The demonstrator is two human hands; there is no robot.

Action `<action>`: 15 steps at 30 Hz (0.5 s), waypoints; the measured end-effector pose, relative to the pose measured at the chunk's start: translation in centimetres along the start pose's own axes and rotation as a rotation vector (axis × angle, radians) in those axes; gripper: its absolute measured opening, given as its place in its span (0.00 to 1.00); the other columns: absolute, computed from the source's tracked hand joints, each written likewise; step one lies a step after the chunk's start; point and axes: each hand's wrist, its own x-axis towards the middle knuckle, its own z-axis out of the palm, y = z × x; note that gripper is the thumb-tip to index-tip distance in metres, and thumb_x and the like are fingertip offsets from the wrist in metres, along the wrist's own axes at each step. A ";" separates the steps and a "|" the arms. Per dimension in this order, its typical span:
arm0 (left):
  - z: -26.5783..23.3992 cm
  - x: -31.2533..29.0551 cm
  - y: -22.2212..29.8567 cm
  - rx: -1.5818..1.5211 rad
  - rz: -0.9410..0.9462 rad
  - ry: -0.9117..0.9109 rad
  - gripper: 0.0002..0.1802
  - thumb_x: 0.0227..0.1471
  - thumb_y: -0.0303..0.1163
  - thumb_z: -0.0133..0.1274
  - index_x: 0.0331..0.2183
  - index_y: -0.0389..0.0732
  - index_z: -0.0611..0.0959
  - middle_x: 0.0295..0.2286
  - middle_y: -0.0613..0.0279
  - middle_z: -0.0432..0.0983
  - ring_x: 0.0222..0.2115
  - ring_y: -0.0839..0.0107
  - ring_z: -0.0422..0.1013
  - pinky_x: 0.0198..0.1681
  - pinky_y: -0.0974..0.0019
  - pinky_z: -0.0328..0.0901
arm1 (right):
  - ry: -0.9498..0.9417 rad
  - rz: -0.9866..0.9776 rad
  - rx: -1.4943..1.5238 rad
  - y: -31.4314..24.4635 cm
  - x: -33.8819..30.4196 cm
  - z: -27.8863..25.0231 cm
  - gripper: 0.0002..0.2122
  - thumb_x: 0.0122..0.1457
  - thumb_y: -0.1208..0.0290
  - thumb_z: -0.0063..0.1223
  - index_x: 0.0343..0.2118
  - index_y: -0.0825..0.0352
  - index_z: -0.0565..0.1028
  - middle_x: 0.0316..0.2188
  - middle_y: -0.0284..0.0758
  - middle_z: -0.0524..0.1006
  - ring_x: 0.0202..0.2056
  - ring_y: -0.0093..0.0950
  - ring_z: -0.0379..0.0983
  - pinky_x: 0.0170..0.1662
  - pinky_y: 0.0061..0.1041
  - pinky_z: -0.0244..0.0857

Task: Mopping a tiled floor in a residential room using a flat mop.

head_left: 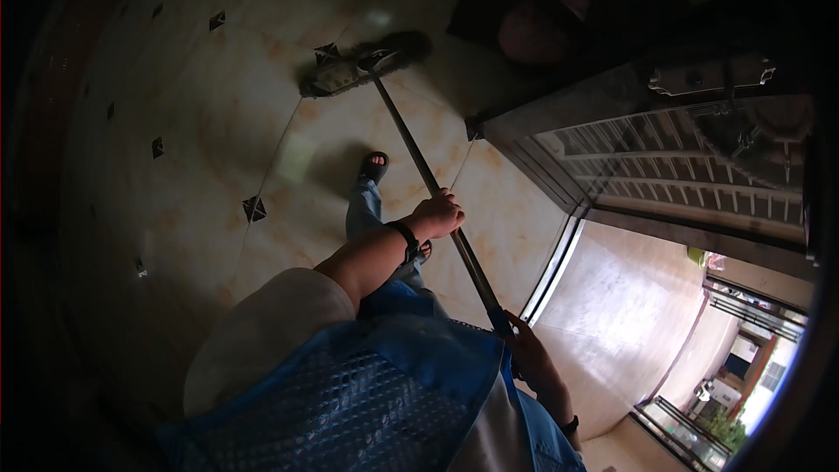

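A long-handled flat mop [405, 133] slants across the middle of the head view. Its wide, fringed mop head [336, 79] lies flat on the tiled floor [323, 135] at the far end. Partway down the pole, my left hand [437, 213] is wrapped round it, with a dark band on the wrist. Close to my body, my right hand [530, 355] grips the blue upper end of the pole, its fingers partly hidden behind it. My sandalled foot [374, 166] stands on the tiles between my left arm and the mop head.
A metal door [673, 144] with a barred panel stands at the right. Below it, a threshold [552, 269] borders a bright paved area [612, 297]. Dark and pinkish items [537, 31], too dim to name, lie at the far right.
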 end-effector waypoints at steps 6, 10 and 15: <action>1.4 1.3 7.2 -0.081 0.038 -0.084 0.09 0.46 0.35 0.45 0.18 0.45 0.72 0.18 0.67 0.71 0.26 0.67 0.69 0.38 0.65 0.59 | 0.108 -0.161 -0.605 5.5 -4.5 -2.6 0.24 0.60 0.73 0.39 0.59 0.49 0.54 0.21 0.34 0.71 0.16 0.21 0.68 0.17 0.21 0.64; 1.8 1.7 11.1 -0.247 0.076 -0.139 0.13 0.51 0.38 0.41 0.21 0.44 0.75 0.20 0.66 0.72 0.26 0.67 0.70 0.38 0.65 0.58 | 0.182 0.087 -0.539 5.6 -8.2 -3.3 0.23 0.59 0.71 0.40 0.58 0.49 0.55 0.21 0.34 0.71 0.16 0.22 0.68 0.17 0.22 0.63; 1.8 3.4 15.6 -0.552 0.081 -0.253 0.21 0.56 0.43 0.36 0.23 0.44 0.78 0.21 0.62 0.74 0.29 0.64 0.70 0.41 0.65 0.58 | 0.307 0.280 -0.523 5.7 -12.4 -5.2 0.24 0.56 0.73 0.46 0.57 0.52 0.59 0.19 0.34 0.73 0.17 0.22 0.69 0.18 0.22 0.64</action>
